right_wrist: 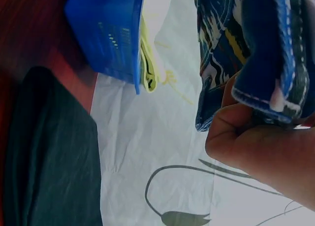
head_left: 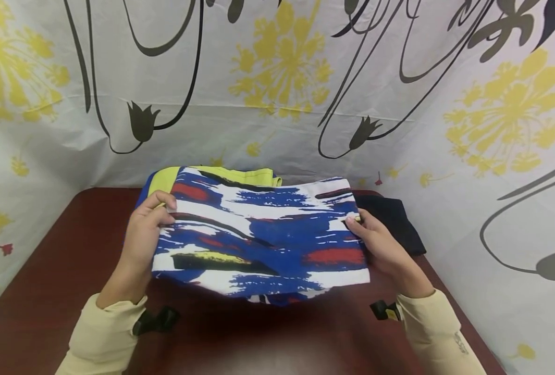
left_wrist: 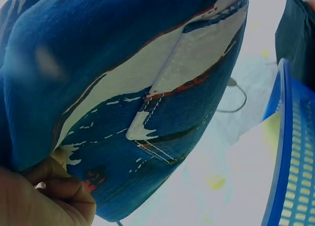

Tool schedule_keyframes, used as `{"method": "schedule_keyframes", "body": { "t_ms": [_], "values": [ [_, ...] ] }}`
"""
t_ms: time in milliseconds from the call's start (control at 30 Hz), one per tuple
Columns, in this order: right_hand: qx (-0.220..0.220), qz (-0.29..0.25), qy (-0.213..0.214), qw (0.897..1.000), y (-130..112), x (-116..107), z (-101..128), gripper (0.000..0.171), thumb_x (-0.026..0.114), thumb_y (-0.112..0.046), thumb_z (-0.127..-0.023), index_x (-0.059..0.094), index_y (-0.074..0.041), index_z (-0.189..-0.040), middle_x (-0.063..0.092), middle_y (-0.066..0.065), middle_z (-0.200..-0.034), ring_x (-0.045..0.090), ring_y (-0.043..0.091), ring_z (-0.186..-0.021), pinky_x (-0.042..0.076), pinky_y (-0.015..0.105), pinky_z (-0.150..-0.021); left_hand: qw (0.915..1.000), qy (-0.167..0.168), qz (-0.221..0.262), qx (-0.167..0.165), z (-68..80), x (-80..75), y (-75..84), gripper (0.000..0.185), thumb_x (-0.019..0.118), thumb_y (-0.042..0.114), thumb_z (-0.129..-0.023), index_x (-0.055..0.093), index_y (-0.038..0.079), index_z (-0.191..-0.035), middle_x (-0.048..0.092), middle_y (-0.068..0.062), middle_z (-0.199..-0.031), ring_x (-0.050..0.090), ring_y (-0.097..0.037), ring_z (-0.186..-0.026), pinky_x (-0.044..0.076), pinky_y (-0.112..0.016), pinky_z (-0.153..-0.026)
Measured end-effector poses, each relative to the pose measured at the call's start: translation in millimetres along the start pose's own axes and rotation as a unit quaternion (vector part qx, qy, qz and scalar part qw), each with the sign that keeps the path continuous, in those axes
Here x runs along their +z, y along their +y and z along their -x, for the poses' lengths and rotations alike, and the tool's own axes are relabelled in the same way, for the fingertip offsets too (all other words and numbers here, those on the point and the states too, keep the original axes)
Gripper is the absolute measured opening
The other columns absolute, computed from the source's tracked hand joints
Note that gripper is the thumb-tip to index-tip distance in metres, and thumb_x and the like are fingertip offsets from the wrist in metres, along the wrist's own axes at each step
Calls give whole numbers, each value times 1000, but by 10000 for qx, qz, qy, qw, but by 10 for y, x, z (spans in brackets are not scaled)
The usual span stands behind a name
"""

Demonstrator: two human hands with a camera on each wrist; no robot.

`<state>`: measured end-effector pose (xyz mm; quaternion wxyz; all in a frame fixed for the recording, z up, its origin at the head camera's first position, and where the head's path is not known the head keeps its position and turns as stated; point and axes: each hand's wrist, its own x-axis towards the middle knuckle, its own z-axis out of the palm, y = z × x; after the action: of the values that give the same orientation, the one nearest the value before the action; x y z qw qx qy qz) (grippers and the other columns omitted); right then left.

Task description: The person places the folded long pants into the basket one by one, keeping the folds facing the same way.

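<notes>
A folded garment [head_left: 282,229] with a blue, white, red, black and yellow brushstroke print is held up and stretched between both hands, above the table. My left hand [head_left: 143,232] pinches its left edge between thumb and fingers. At the opposite edge, my right hand [head_left: 382,245] grips it with the thumb on the near face. Pale double stitching shows on the garment [left_wrist: 162,113] in the left wrist view. Seen from the right wrist, the hand [right_wrist: 261,147] is curled at a thick, stitched folded edge.
Behind the garment stands a blue plastic basket [right_wrist: 106,34] with yellow-green cloth [head_left: 164,179] in it. Folded dark cloth [head_left: 390,219] lies at the back right of the dark red table [head_left: 71,260]. A patterned white sheet [head_left: 277,130] hangs behind and along the sides.
</notes>
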<state>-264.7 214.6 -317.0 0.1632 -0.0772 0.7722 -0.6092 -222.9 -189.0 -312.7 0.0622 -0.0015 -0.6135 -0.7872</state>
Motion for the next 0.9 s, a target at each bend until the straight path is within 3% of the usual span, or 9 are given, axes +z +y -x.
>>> {"method": "schedule_keyframes", "body": {
  "t_ms": [333, 667, 900],
  "values": [
    [240, -75, 83, 9996, -137, 183, -185, 64, 38, -17, -100, 3, -10, -153, 41, 24, -138, 64, 13, -94, 56, 30, -79, 9989, 427, -167, 141, -182, -225, -71, 34, 40, -1, -89, 57, 23, -73, 52, -1, -97, 58, -12, -81, 53, -22, -59],
    [284, -206, 456, 9983, -198, 389, -508, 60, 38, -16, -99, 12, -10, -152, 50, 16, -127, 63, 9, -88, 54, 27, -75, 9955, 820, -380, 292, -350, -379, -64, 32, 41, -4, -86, 56, 20, -70, 52, 1, -90, 56, -11, -75, 48, -20, -55],
    [190, -319, 465, 9982, -198, 499, -748, 58, 38, -15, -101, 11, -12, -152, 47, 18, -134, 63, 8, -89, 55, 27, -74, 9974, 442, -548, -146, -430, -513, 0, 28, 38, 0, -93, 49, 23, -81, 46, -2, -100, 57, -11, -75, 51, -23, -60]
  ]
}}
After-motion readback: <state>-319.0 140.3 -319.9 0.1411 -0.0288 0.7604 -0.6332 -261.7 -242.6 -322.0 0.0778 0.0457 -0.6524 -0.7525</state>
